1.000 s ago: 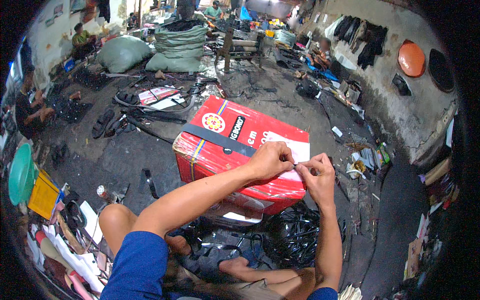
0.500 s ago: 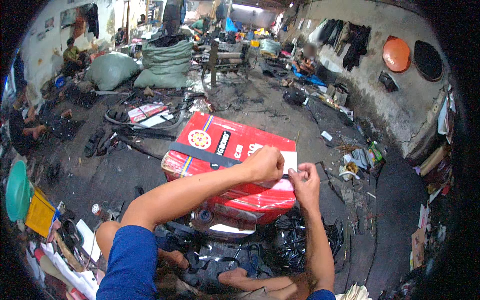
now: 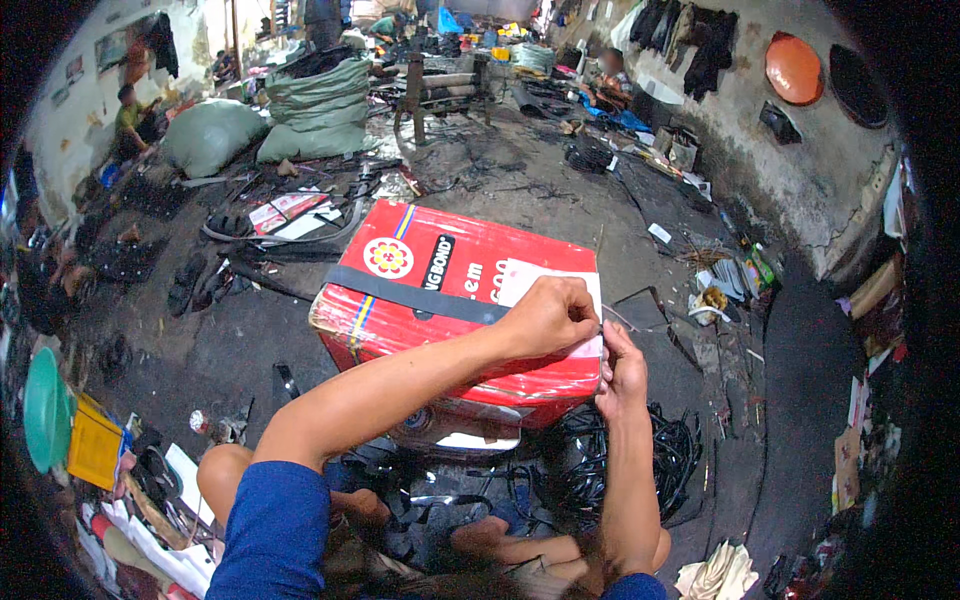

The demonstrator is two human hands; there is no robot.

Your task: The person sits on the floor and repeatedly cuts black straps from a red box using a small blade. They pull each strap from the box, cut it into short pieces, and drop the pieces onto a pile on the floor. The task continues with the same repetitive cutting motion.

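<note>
Head-worn fisheye camera looks down, close over red box (image 3: pixel 455 300)

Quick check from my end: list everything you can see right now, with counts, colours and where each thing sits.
box: one, red with a dark band across the top, centre of the floor
label: one, white, on the box's right top edge, under both hands
sacks: three or so, grey-green, far left
cable pile: one, black, right of the box
basin: one, green, far left edge
crate: one, yellow, beside the basin
round pans: two, orange and black, on the right wall
hung clothes: several, dark, top right wall
rag: one, cream, bottom right
people: at least one, seated far left
left hand: on the label
right hand: at the label's edge
</note>
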